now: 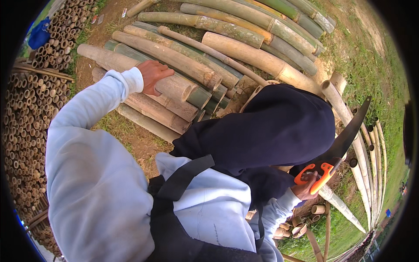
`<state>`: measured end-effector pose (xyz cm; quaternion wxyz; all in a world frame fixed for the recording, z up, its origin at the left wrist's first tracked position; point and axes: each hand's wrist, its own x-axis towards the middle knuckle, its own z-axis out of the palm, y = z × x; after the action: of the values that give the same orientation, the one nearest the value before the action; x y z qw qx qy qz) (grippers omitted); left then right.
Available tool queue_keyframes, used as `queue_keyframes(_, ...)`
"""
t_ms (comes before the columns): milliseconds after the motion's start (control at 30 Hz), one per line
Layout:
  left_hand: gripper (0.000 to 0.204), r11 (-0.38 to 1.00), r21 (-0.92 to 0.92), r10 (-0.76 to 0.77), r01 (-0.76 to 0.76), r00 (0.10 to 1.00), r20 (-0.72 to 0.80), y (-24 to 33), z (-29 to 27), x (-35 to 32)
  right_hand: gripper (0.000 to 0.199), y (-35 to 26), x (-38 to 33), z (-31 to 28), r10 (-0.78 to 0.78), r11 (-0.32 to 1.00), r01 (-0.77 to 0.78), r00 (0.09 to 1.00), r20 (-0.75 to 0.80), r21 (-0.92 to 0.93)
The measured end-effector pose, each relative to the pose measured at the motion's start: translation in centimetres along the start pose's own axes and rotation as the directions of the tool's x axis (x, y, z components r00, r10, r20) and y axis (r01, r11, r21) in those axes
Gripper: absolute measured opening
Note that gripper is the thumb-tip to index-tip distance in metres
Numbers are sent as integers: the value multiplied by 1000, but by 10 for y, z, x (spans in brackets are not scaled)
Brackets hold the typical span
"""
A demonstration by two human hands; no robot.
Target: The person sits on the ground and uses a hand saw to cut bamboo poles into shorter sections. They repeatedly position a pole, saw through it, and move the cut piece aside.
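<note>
My left hand (155, 76) lies over the top of a thick tan bamboo piece (109, 57), with its fingers curled round the side near the cut end. This piece rests among other cut lengths of brown and green bamboo. On the right, my right hand (307, 186) grips the orange handle of a hand saw (350, 131). The saw's dark blade slants up and away to the right, clear of the bamboo piece under my left hand. My bent leg in dark trousers (279, 126) lies between the two hands and hides part of the bamboo behind it.
More long bamboo poles (244, 26) lie side by side at the far side. A big stack of cut bamboo ends (26, 131) stands on the left. Thin long poles (371, 161) stretch along the grass at right. Short offcuts (317, 209) lie below the saw.
</note>
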<state>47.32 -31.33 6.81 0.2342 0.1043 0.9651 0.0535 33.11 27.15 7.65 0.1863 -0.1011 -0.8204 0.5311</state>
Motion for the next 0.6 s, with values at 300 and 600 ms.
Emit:
queue_keyframes(300, 92, 998, 50, 34, -27, 988, -149, 32, 17, 36, 13, 0, 4, 7, 11, 992, -18, 998, 54, 128)
queue_keyframes(600, 113, 977, 13, 213, -213, 977, -16, 43, -14, 81, 14, 10, -7, -7, 159, 977, -162, 987, 36, 136)
